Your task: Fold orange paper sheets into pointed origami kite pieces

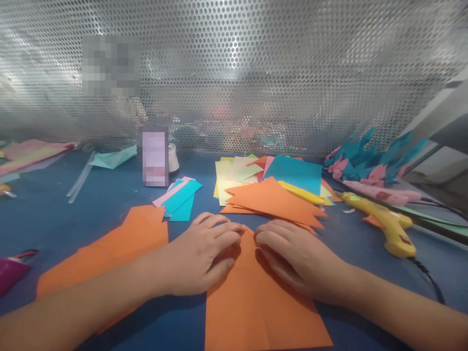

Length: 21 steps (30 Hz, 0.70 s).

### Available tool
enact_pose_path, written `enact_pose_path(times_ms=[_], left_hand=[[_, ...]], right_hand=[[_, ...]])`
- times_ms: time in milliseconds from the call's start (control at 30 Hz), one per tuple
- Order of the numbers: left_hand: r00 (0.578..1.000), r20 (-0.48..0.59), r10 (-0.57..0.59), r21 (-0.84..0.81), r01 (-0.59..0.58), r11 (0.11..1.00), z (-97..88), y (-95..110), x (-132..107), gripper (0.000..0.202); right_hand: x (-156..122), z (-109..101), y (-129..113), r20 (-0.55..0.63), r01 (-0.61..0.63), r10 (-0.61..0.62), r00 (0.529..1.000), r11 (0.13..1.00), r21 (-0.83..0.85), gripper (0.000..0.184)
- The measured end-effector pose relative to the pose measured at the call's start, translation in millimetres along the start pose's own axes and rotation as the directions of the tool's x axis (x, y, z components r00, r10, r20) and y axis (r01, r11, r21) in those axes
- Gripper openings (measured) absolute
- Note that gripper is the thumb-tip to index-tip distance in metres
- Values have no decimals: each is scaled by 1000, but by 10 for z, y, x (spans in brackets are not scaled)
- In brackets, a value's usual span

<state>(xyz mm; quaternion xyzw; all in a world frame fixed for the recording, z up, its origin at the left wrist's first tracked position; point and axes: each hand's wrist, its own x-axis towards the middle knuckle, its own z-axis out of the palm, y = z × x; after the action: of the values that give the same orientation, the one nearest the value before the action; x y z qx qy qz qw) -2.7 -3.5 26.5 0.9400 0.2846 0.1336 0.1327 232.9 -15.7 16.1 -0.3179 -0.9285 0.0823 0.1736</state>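
An orange sheet of paper (256, 312) lies in front of me, with a lengthwise crease and a far end narrowing to a point. At the left of that point is my left hand (210, 253), its fingers curled together on the paper edge. My right hand (292, 256) mirrors it on the right edge, fingers bent and closed on the paper. Both thumbs rest low against the sheet, and the fingers hide part of the folded edges. Just beyond lie several pointed orange folded papers (274, 202). More orange paper (120, 243) sits under and beside my left forearm.
A yellow glue gun (395, 222) and a pink one (383, 192) lie right, cords trailing. A yellow cutter (302, 192) rests by coloured sheets (292, 170). Blue strips (183, 197), a phone (153, 158) and a white spool (173, 158) stand near the perforated metal panel (234, 73).
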Motion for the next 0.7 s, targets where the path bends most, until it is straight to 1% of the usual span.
enact_pose_path(times_ms=[100,167,233,367,467,533,600,700], left_hand=[[1000,4,16,-5,-16,1000,-12,-4,1,11],[1000,5,26,13,-26,1000,-16,-12,-2,18],[999,-5,44,62,-43,997,-17,-21,-2,21],[997,-18,71,152,-67,986,-4,-51,8,14],[995,-46,92,182,-82,980,26,-94,10,13],[991,-49,122,165,-112,980,51,-126,6,14],[989,-23,147,99,-144,985,70,-149,-1,9],[991,5,134,-23,-134,991,64,-144,-6,5]], right_hand=[[-8,-10,-19,-31,-7,9,999,998,65,13],[-24,-9,-17,-67,7,-1,998,996,91,23],[-44,-7,-3,-106,9,-1,994,997,77,30],[-69,-1,35,-156,-33,37,987,999,26,33],[-68,16,51,-180,-28,34,983,999,39,37],[-65,33,58,-209,-12,26,978,998,66,42],[-64,49,63,-224,-3,25,974,995,98,47],[-74,55,66,-222,-13,40,974,993,118,49]])
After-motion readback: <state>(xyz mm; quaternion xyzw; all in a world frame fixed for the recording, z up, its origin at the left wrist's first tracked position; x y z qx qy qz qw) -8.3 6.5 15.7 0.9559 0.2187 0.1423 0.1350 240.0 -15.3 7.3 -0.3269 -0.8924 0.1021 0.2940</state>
